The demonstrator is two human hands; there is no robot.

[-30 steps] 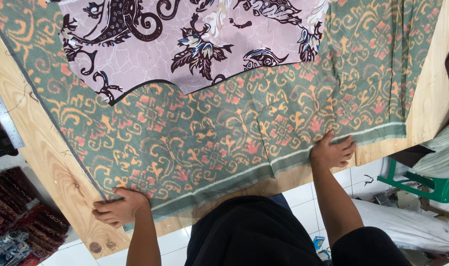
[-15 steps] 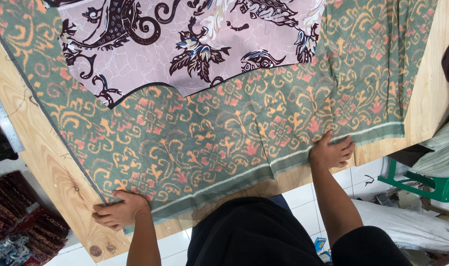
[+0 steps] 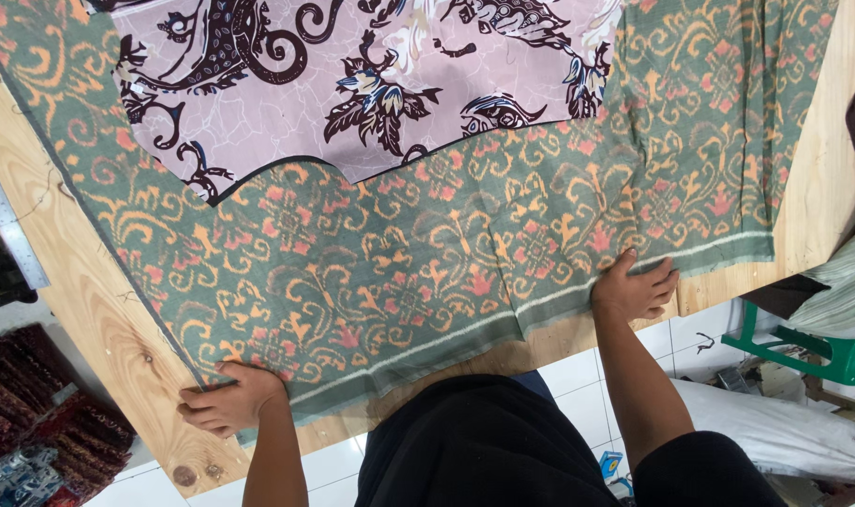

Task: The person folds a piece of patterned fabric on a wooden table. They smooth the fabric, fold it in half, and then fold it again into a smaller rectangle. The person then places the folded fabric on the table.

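A green cloth with orange and pink motifs (image 3: 465,244) lies spread over a wooden table (image 3: 89,310). On top of it, at the far side, rests a pale pink cloth piece with dark floral and scroll patterns (image 3: 371,84). My left hand (image 3: 228,400) grips the near left corner of the green cloth, fingers curled over its edge. My right hand (image 3: 634,287) presses on the striped near hem of the green cloth, fingers bent at the edge.
A metal ruler (image 3: 9,225) lies along the table's left edge. Dark red patterned fabrics (image 3: 33,422) are stacked on the floor at left. A green plastic stool (image 3: 812,347) and a white sack (image 3: 784,432) stand on the tiled floor at right.
Both hands stay at the near hem of the green cloth. The view has shifted slightly; nothing else has visibly moved.
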